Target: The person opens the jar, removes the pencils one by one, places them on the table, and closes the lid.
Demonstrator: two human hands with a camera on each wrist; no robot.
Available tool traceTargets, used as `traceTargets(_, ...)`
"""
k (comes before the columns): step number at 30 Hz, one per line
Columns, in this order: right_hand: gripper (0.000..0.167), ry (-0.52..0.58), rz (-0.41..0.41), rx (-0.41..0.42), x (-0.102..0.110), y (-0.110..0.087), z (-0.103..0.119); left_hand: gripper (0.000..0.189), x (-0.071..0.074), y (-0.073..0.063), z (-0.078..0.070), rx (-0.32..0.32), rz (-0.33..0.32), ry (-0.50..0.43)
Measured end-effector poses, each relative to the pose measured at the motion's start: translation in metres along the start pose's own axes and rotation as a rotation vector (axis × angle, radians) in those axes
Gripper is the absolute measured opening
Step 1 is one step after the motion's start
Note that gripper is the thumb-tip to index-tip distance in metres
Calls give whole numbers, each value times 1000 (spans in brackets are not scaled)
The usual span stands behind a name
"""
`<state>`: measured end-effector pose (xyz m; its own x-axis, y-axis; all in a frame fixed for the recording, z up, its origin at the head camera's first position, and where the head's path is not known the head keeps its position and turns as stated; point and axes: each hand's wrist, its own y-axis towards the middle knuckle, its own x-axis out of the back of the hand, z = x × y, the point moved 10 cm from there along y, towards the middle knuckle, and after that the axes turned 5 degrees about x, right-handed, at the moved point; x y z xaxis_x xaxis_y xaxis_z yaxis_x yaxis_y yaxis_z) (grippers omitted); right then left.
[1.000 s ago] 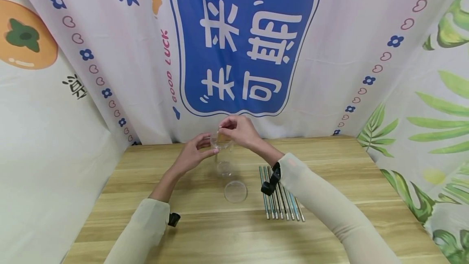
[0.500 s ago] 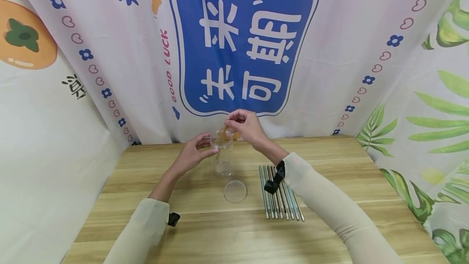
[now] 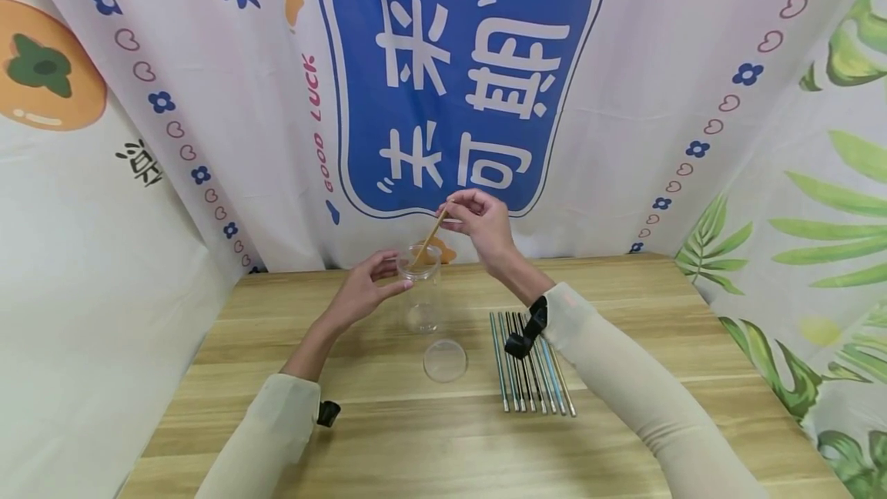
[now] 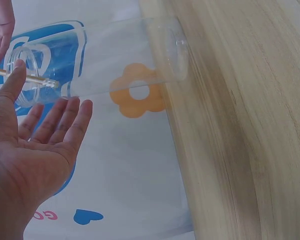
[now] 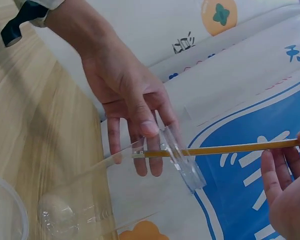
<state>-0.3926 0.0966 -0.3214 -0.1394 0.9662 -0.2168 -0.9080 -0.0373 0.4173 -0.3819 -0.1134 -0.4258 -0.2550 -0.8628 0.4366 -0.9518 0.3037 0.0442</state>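
Observation:
A tall clear plastic jar (image 3: 424, 303) stands upright near the back edge of the table. My left hand (image 3: 367, 287) holds it near the rim, thumb on the near side and fingers behind. Above and right of the mouth, my right hand (image 3: 485, 229) pinches the upper end of a yellow-gold pencil (image 3: 435, 229). The pencil slants down through the opening. In the right wrist view, its metal-banded end (image 5: 139, 154) shows inside the jar's upper part, well above the bottom. The left wrist view shows the jar (image 4: 115, 55) with only this pencil in it.
A round clear lid (image 3: 446, 361) lies flat in front of the jar. To its right, several blue, black and gold pencils (image 3: 500, 368) lie side by side, metal ends toward me, partly under my right wrist. A printed curtain (image 3: 589, 175) hangs behind the table (image 3: 333, 437).
My right hand has risen and moved right from the jar's mouth, drawing the pencil upward so more of it shows above the rim. The left hand and jar have stayed in place.

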Motion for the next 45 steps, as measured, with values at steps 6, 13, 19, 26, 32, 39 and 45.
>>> traceTargets(6,6,74,-52,17,9,4,8,67,1,1,0,-9,-3,-10)
traceTargets(13,6,160,-82,28,18,6,18,68,1,0,-1,-9,-2,0)
traceTargets(19,10,212,-92,55,26,6,31,69,1,-1,0,-2,1,-7)
traceTargets(26,9,246,-101,51,38,1,44,70,1,1,1,-12,0,-14)
traceTargets(32,9,249,-110,35,50,-4,50,71,1,0,0,-18,-6,-12)
traceTargets(39,6,224,-103,23,63,-9,53,71,1,-1,1,-13,-10,3)
traceTargets(45,6,211,-85,-9,75,-15,51,73,2,-1,2,1,-19,34)
